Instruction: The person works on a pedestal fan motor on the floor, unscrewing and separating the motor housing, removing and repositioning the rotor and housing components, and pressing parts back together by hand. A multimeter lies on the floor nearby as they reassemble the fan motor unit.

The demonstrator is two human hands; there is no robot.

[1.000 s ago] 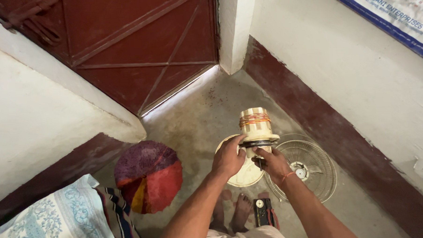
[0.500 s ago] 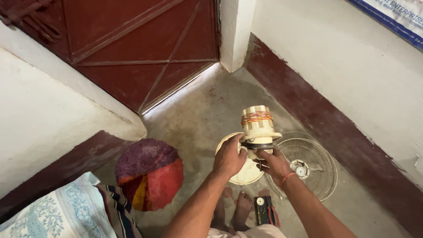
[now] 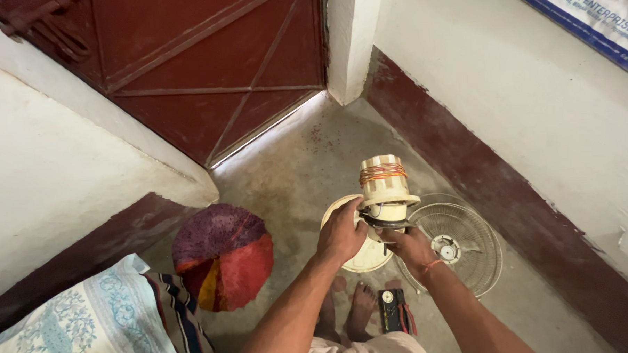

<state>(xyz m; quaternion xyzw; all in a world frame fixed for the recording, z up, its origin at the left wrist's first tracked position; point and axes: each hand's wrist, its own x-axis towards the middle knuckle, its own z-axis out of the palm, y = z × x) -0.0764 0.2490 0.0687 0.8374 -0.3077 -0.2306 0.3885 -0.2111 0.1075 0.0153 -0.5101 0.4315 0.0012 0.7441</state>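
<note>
Fan motor point(image 3: 385, 188) upright at frame centre, just above both hands; left hand point(image 3: 342, 232) and right hand point(image 3: 408, 244) grip its base, equally near.

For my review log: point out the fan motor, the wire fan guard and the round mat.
fan motor point(image 3: 386, 184), head view, cream housing
wire fan guard point(image 3: 470, 251), head view, wire mesh
round mat point(image 3: 223, 256), head view, red segment

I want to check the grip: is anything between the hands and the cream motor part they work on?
Nothing visible. The left hand and right hand both touch the motor directly; the grille lies on the floor beside them.
</note>
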